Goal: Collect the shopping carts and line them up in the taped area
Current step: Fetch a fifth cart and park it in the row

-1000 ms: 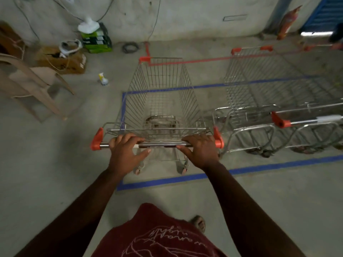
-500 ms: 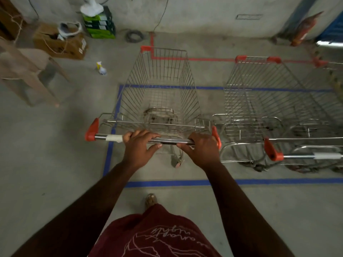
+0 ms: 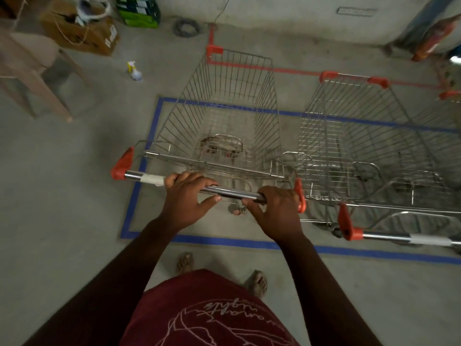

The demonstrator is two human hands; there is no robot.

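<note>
A wire shopping cart (image 3: 232, 121) with orange corner caps stands in the left end of the blue taped rectangle (image 3: 136, 186) on the concrete floor. My left hand (image 3: 187, 198) grips its chrome handle bar (image 3: 234, 192) near the middle. My right hand (image 3: 277, 211) grips the same bar at its right end, beside the orange cap. A second cart (image 3: 361, 136) is parked close on the right inside the tape, its handle (image 3: 409, 238) pointing toward me. Part of a third cart shows at the far right edge.
Red tape (image 3: 294, 69) runs along the floor behind the carts. A plastic chair (image 3: 32, 68), a cardboard box (image 3: 82, 33), green boxes (image 3: 138, 11) and a small spray bottle (image 3: 134, 71) lie at the left back. A fire extinguisher (image 3: 434, 36) leans at the right wall.
The cart I hold has rolled forward and turned slightly, now sitting deeper in the taped area beside the second cart. My left hand has shifted toward the middle of the bar.
</note>
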